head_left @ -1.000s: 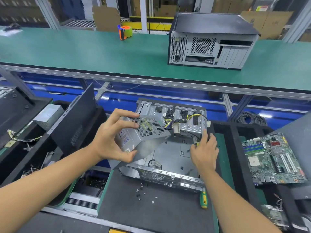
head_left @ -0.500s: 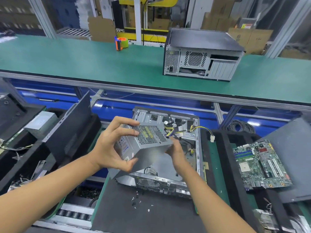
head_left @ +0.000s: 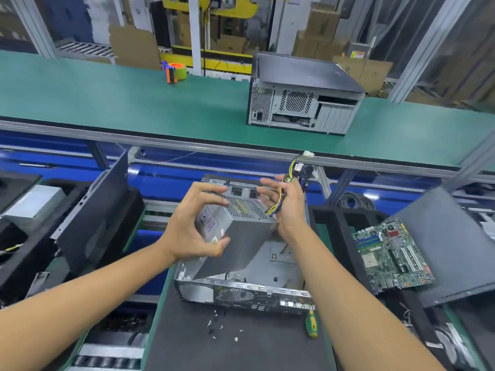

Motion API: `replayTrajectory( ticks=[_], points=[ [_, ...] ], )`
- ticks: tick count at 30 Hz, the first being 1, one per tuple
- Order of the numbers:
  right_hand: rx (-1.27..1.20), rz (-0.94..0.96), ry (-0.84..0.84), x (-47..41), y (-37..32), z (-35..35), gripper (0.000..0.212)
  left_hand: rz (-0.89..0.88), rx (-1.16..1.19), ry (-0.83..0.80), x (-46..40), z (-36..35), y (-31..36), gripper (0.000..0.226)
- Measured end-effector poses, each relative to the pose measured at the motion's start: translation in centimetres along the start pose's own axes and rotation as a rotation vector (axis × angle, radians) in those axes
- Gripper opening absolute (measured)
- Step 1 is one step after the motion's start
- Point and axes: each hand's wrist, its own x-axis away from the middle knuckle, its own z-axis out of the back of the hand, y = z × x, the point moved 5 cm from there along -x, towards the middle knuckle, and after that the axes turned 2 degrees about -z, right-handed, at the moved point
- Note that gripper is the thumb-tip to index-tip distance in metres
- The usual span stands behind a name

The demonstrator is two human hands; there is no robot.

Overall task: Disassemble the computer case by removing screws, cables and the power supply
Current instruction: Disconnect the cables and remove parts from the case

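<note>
L hand [head_left: 191,231]: fingers curled round the near-left end of the power supply [head_left: 235,236], thumb under, fingertips on the mesh top.
R hand [head_left: 285,207]: fingers wrapped on the cable bundle [head_left: 290,175] where it leaves the PSU; palm against the unit's far-right corner.
Power supply: grey box, held tilted above the open case [head_left: 241,287], clear of its floor.
Cables: yellow/black wires stick up past the R hand, white connector [head_left: 308,154] at the top.
Case: lies open on the dark mat [head_left: 227,349] of the worktop, rear panel toward the camera.
Screws [head_left: 214,324]: loose, scattered on the mat just in front of the case.
Screwdriver [head_left: 311,324]: green/yellow handle, on the mat by the case's near-right corner.
Motherboard [head_left: 393,255]: in the tray to the right, well apart.
2nd case [head_left: 302,103]: closed, on the green conveyor [head_left: 107,103] behind.
Tape dispenser [head_left: 175,71]: far edge of conveyor.
</note>
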Motion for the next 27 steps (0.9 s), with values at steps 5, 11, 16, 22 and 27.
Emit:
replayTrajectory(
  ticks=[5,11,16,22,27],
  points=[
    [0.113,0.055,-0.06,-0.2,-2.7,0.6,0.032,0.089,0.0,0.043,-0.6,-0.5,-1.3,0.061],
    [0.346,0.105,-0.099,-0.1,-4.2,2.0,0.033,0.289,0.004,0.115,-1.6,-2.5,-1.5,0.057],
    [0.251,0.136,-0.155,0.5,-5.4,3.9,0.06,0.399,-0.014,0.136,-2.8,-5.2,-1.1,0.052],
    [0.146,0.157,-0.155,-1.0,-8.8,8.1,0.065,0.537,-0.023,0.156,-5.2,-10.1,-0.5,0.054],
    [0.278,0.218,-0.212,-3.2,-12.3,12.3,0.081,0.633,-0.011,0.163,-8.0,-16.0,0.5,0.057]
  ],
)
